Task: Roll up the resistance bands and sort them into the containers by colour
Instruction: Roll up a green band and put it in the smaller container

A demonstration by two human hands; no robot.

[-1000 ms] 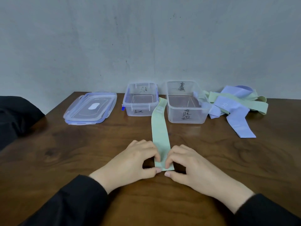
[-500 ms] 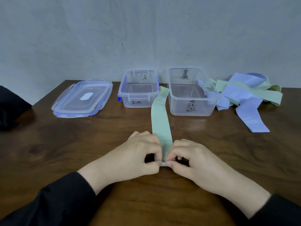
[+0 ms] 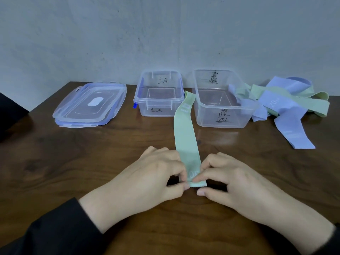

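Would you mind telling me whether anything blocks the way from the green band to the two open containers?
Nothing visible does. The green band lies on bare table running up between the small container and the large container, both lidless.

Band [image 3: 186, 137] near end hidden under fingertips [image 3: 195, 179], box [image 3: 223, 115] handwriting too scrawled to read, dark object [image 3: 9, 115] left of lids [image 3: 90, 103] cut off by the frame edge

Glossy dark wood table [image 3: 73, 162], clear plastic containers [image 3: 222, 107], matt stretchy green band [image 3: 184, 133]
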